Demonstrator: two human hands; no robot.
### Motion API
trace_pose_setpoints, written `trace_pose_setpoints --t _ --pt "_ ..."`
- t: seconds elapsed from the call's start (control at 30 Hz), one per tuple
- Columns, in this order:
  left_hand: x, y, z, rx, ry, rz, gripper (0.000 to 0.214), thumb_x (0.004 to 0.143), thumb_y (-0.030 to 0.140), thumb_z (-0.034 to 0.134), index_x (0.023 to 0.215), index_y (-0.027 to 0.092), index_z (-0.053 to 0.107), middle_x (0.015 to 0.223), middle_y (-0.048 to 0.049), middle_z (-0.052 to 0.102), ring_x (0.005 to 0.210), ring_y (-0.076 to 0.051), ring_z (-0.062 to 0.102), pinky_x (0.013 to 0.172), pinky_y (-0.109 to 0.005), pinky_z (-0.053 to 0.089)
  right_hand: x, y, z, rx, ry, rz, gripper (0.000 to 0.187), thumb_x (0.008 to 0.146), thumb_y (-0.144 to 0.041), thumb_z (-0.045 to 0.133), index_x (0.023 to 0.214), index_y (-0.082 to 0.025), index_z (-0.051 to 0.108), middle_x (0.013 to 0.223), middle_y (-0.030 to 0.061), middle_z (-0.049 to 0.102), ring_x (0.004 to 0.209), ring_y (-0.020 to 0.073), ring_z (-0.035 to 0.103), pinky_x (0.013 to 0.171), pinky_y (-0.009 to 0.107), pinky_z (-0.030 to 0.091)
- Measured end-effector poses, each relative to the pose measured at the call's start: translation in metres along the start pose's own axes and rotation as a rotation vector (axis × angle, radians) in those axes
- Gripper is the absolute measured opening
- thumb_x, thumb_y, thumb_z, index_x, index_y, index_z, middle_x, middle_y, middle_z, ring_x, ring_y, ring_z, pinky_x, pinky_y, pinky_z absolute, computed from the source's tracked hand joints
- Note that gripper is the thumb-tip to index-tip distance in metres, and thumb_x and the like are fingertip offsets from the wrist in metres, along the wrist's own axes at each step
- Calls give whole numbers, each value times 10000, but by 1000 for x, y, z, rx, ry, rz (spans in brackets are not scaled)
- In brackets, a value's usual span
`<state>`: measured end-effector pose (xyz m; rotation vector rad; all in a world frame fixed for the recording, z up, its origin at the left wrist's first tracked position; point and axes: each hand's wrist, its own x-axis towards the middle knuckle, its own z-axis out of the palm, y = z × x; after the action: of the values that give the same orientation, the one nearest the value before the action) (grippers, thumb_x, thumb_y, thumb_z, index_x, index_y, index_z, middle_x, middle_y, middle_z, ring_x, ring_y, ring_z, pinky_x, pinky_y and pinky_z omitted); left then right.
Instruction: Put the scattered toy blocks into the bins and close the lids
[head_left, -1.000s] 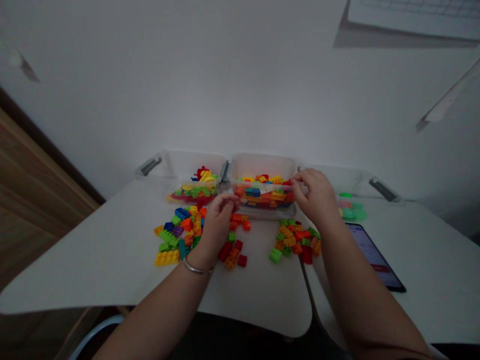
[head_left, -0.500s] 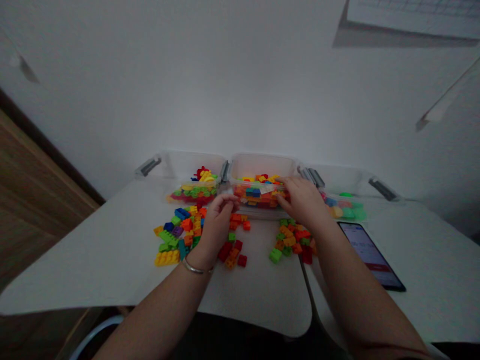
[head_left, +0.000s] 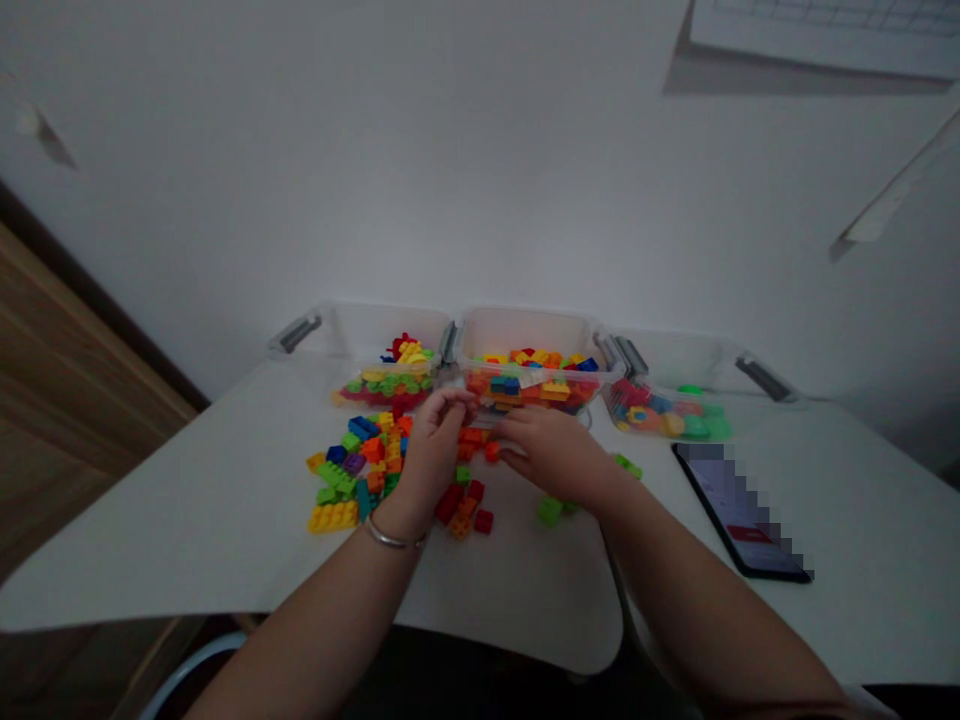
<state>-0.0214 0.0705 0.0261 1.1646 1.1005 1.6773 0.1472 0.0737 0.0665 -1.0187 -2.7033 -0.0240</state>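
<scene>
My left hand (head_left: 429, 452), with a bracelet at the wrist, hovers at the right side of a pile of building bricks (head_left: 373, 452). Its fingers are curled together, and whatever they hold is hidden. My right hand (head_left: 559, 452) reaches leftward in front of the middle box, fingers and thumb apart, close to an orange-red brick (head_left: 491, 451). Nothing shows in its grasp. Between my forearms lie several red and orange bricks (head_left: 463, 508). The right hand and forearm mostly cover another brick pile, leaving a green brick (head_left: 549, 511) showing.
Three clear boxes line the wall: a left box (head_left: 352, 320) with mixed pieces, a middle box (head_left: 529, 325) of bricks, a right box (head_left: 675, 350) with larger coloured pieces. A phone (head_left: 742, 515) lies on the white table (head_left: 847, 520) at right.
My right hand has moved from the middle box's right front rim down and left, toward my left hand. My left hand stays in nearly the same place.
</scene>
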Motion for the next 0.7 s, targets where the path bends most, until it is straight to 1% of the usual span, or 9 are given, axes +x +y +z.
trace_pose_setpoints --t 0.07,0.1,0.17,0.23,0.47,0.7 --pt "0 -1 0 4 0 -6 100 772 273 585 810 198 640 788 -3 633 741 -138 591 731 -273 485 3 -7 15 -56 -68 -27 155 899 -212 559 975 -172 688 1000 83 706 919 234 635 775 342 482" --pt "0 -2 0 7 2 -9 101 771 273 586 811 197 640 786 -4 634 741 -139 593 726 -272 483 5 -9 21 -78 -81 -38 157 899 -195 553 975 -161 686 1002 90 705 922 241 632 776 349 485" --pt "1 -3 0 10 8 -10 102 765 271 591 812 195 640 781 -6 635 738 -140 592 716 -270 479 6 -10 31 -103 -84 -41 174 904 -155 524 983 -148 678 1004 99 702 924 244 627 782 355 489" --pt "1 -4 1 9 9 -9 104 761 270 593 812 193 640 777 -5 635 732 -138 588 709 -265 474 7 -9 37 -112 -83 -19 199 913 -121 487 988 -140 670 996 103 699 923 242 625 786 355 491" --pt "0 -2 1 7 -13 -3 99 760 268 585 797 197 642 769 -6 638 722 -135 586 712 -266 477 6 -3 41 -85 -136 80 259 916 -93 442 1072 -139 643 1008 107 694 892 235 648 756 341 491" --pt "0 -2 1 14 -4 -31 103 755 290 602 796 201 635 767 -6 634 734 -144 594 729 -280 487 6 -5 40 -2 -150 67 227 905 -100 463 1046 -133 638 1041 132 707 933 240 657 774 345 499"
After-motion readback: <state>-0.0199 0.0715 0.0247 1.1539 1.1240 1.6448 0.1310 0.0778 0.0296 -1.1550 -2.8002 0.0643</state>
